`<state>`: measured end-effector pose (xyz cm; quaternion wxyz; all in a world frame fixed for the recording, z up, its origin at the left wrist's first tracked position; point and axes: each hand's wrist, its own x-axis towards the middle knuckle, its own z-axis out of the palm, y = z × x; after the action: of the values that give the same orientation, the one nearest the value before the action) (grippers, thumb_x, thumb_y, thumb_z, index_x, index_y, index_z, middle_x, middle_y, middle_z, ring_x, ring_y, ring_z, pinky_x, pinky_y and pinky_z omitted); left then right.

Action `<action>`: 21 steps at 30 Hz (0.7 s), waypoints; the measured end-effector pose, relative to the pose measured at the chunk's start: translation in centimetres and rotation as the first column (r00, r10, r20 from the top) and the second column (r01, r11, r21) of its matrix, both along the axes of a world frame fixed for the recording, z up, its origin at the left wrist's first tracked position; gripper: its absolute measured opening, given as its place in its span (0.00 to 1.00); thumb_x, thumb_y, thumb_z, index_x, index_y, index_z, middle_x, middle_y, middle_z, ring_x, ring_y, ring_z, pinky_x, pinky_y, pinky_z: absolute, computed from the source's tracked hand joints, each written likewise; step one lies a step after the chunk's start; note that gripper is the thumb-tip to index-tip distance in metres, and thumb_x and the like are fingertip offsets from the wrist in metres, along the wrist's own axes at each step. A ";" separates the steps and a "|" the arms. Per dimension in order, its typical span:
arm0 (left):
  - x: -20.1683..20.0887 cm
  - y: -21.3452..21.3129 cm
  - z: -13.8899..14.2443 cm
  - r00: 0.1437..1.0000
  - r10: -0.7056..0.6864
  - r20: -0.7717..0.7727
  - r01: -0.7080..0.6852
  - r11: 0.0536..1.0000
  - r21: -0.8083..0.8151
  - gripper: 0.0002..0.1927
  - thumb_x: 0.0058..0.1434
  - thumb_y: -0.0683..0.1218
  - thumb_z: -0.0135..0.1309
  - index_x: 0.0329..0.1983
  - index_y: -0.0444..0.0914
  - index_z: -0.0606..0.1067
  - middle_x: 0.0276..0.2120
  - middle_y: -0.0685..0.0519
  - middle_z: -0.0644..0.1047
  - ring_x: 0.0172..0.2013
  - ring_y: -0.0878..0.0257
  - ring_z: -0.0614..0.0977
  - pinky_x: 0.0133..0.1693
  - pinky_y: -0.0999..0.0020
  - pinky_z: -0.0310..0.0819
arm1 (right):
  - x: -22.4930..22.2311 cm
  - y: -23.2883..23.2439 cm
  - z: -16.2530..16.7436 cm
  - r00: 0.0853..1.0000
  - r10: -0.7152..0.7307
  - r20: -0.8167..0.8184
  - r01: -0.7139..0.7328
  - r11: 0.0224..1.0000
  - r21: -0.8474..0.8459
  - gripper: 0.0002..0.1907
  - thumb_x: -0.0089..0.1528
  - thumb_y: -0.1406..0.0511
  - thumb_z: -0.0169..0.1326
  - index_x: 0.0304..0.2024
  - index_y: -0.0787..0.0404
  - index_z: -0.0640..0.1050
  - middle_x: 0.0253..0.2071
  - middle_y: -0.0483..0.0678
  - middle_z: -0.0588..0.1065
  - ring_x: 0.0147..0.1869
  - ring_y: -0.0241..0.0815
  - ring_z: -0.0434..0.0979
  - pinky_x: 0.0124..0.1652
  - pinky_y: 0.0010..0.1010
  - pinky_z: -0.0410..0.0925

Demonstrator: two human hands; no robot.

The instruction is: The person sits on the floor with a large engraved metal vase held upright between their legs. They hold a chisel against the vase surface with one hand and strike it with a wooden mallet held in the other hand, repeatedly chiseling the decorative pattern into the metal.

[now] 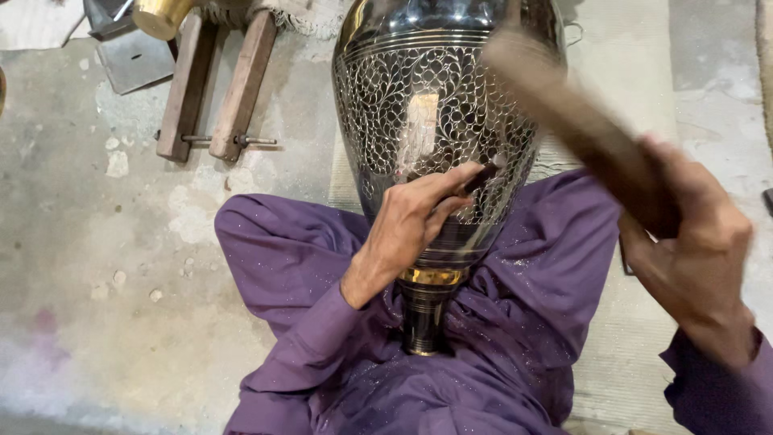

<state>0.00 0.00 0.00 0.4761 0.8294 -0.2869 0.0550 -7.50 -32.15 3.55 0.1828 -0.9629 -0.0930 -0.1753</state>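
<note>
A large black metal vase with fine silver leaf engraving and a brass neck band lies tilted across my lap, its neck toward me. My left hand rests on the vase's lower body and pinches a thin dark chisel, whose tip touches the engraved surface. My right hand is raised at the right and grips a wooden mallet, blurred with motion, above the chisel. Purple cloth covers my crossed legs and both sleeves.
A wooden clamp with metal bolts lies on the worn concrete floor at upper left. A brass vessel and a grey metal sheet sit beside it. A woven mat runs under me at the right.
</note>
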 end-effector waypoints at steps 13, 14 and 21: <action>-2.4 -0.8 -4.3 0.974 0.225 -0.032 -0.227 0.948 -0.224 0.24 0.70 0.39 0.58 0.67 0.42 0.69 0.47 0.46 0.84 0.47 0.59 0.89 0.47 0.67 0.89 | 3.4 4.2 7.8 0.974 0.192 -0.123 -0.227 0.788 -0.573 0.33 0.63 0.63 0.58 0.71 0.44 0.67 0.38 0.45 0.81 0.30 0.38 0.78 0.31 0.30 0.75; -2.5 -1.1 -4.3 0.972 0.231 -0.054 -0.237 0.937 -0.256 0.24 0.70 0.39 0.58 0.68 0.41 0.69 0.45 0.46 0.84 0.46 0.59 0.89 0.47 0.68 0.89 | 3.2 4.4 8.2 0.973 0.221 -0.067 -0.222 0.818 -0.531 0.34 0.62 0.63 0.58 0.71 0.45 0.68 0.38 0.46 0.81 0.31 0.39 0.78 0.32 0.32 0.75; -3.5 -1.3 -3.8 0.952 0.298 -0.066 -0.302 0.892 -0.335 0.21 0.66 0.38 0.62 0.61 0.37 0.71 0.45 0.46 0.83 0.46 0.60 0.88 0.48 0.67 0.89 | 2.5 5.3 8.8 0.974 0.192 -0.117 -0.223 0.750 -0.623 0.32 0.63 0.68 0.57 0.68 0.41 0.69 0.38 0.46 0.81 0.29 0.39 0.78 0.32 0.32 0.76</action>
<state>-3.50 -1.27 -3.79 0.6002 0.7689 -0.1387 0.1714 -4.95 -26.90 12.33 -0.1308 -0.9555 -0.2485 -0.0906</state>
